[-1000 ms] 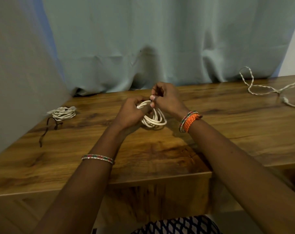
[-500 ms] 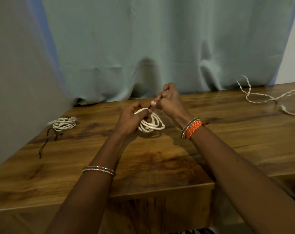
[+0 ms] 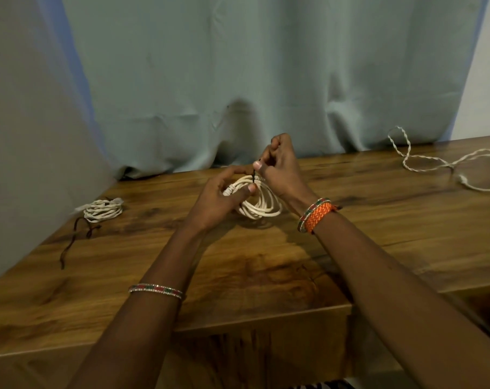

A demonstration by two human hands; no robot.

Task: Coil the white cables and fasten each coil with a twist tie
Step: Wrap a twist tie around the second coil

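A white cable coil (image 3: 262, 207) sits at the middle of the wooden table (image 3: 266, 265), held up on its near-left side by my left hand (image 3: 221, 200), whose thumb presses the top of the loops. My right hand (image 3: 280, 167) pinches a thin dark twist tie (image 3: 254, 174) that rises from the top of the coil. At the far left lies a second white coil (image 3: 103, 210) with dark ties (image 3: 78, 237) beside it. A loose twisted white cable (image 3: 446, 164) sprawls at the far right.
A pale green curtain (image 3: 266, 80) hangs right behind the table's back edge. A grey wall (image 3: 27, 136) borders the table on the left. The table's front edge steps back on the right side, near my right forearm.
My right hand has lifted a little and pulled the dark tie upward from the coil. The left hand keeps its hold on the coil. The camera has tilted slightly.
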